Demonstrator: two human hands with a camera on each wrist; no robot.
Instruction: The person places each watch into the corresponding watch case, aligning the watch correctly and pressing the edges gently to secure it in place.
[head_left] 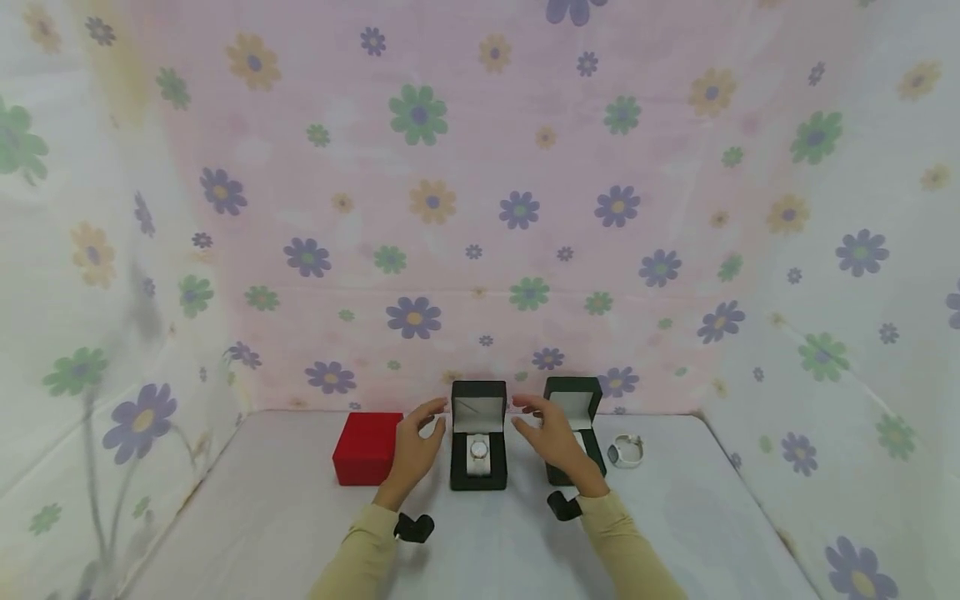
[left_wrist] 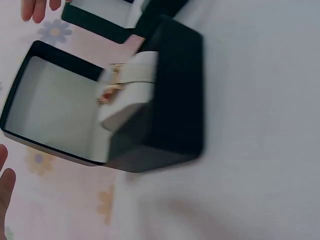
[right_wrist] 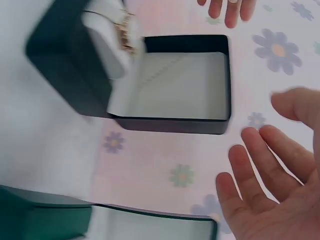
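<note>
Between the two hands stands a dark green watch box (head_left: 478, 482) with its lid raised. Inside it, a wristwatch (head_left: 478, 451) with a white strap and gold-toned case is wrapped on a white cushion (left_wrist: 127, 102). My left hand (head_left: 417, 450) hovers to the box's left, fingers loosely bent, holding nothing. On the other side my right hand (head_left: 551, 435) hangs with relaxed, spread fingers, also holding nothing. In the right wrist view, those fingers (right_wrist: 265, 165) are apart from the raised lid (right_wrist: 175, 126).
A closed red box (head_left: 367, 450) sits at the left, partly behind the left hand. Behind the right forearm is a second opened green box (head_left: 573, 400), its inside partly hidden. Farther right lies a white-strapped watch (head_left: 627, 451) on the white tabletop (head_left: 480, 550). Flowered cloth (head_left: 480, 275) surrounds the table.
</note>
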